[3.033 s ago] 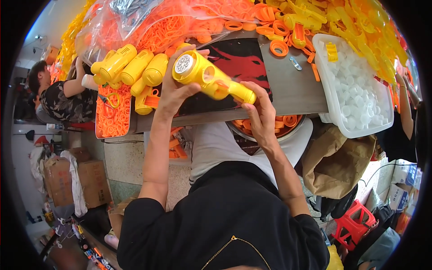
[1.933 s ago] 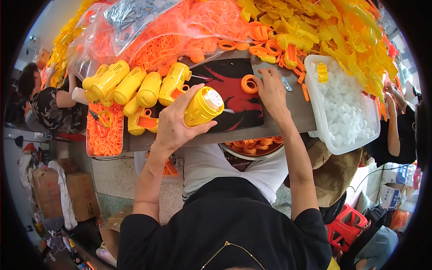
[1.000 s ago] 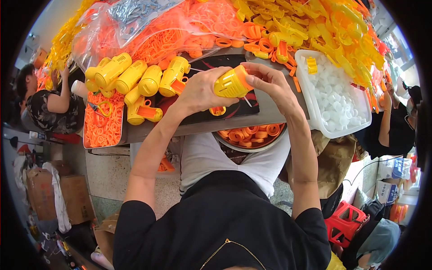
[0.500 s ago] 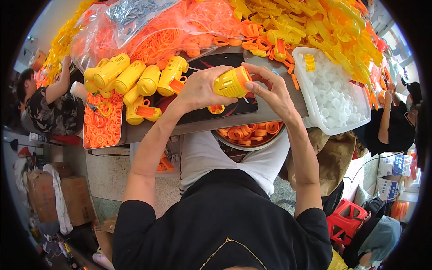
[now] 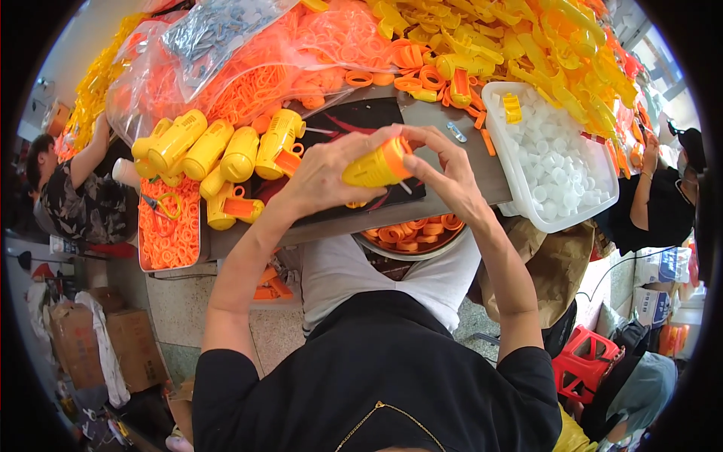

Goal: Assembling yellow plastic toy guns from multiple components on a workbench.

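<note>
My left hand (image 5: 320,177) is wrapped round a yellow cylindrical plastic housing (image 5: 367,169), tilted up to the right above the dark mat. An orange ring (image 5: 395,158) sits at the housing's right end. Thumb and fingers of my right hand (image 5: 446,166) curve about that ring and pinch its edge. Below them, a small yellow part (image 5: 355,204) on the black mat (image 5: 410,190) is mostly hidden by my left hand. Several similar yellow housings (image 5: 239,154) lie piled to the left, some with orange handle pieces.
A tray of small orange rings (image 5: 167,245) with scissors (image 5: 167,207) stands left. At right is a white tub (image 5: 559,224) of translucent caps. Behind lie bagged orange rings (image 5: 256,83) and heaped yellow parts (image 5: 497,38). A bowl of orange rings (image 5: 410,235) sits below the table edge. Other people work both sides.
Both hands and the housing have shifted slightly left and down in the picture. The housing is turned a little, and the small yellow part on the mat is more covered.
</note>
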A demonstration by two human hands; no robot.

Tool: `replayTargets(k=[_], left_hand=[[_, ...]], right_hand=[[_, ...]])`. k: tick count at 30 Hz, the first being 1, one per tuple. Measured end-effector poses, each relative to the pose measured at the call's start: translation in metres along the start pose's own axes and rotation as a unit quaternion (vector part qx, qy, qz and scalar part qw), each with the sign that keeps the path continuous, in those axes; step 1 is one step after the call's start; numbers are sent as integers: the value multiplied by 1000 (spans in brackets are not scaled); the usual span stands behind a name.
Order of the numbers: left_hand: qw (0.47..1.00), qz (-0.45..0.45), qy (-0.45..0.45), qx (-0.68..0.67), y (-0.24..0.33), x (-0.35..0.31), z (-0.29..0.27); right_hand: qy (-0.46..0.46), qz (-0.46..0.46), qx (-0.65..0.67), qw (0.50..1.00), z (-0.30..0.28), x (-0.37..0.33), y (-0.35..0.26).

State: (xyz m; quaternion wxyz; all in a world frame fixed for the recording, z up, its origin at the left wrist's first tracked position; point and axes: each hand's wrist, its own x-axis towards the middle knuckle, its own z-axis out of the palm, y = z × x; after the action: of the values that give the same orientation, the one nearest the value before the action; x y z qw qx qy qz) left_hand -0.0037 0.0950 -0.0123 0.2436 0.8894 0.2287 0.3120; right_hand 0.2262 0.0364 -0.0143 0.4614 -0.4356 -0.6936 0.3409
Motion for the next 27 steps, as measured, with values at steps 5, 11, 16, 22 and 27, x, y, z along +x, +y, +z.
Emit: replayTargets(k=[5,11,16,22,27], left_hand=[[998,26,-39,48,16,0,2],[993,69,-63,73,4,-13,4],[997,27,-58,35,-1,2,-2],[996,-75,9,-38,-3,-15,-12],[827,-255,132,-483,-2,-56,-26]], right_hand=[[-28,68,121,990,20,29,-11],[-46,-121,18,991,29,35,-9],[-19,-28,26,999,32,42,-4],[-53,126,174,975,33,75,14],[73,-42,-375,923,-42,143,119]])
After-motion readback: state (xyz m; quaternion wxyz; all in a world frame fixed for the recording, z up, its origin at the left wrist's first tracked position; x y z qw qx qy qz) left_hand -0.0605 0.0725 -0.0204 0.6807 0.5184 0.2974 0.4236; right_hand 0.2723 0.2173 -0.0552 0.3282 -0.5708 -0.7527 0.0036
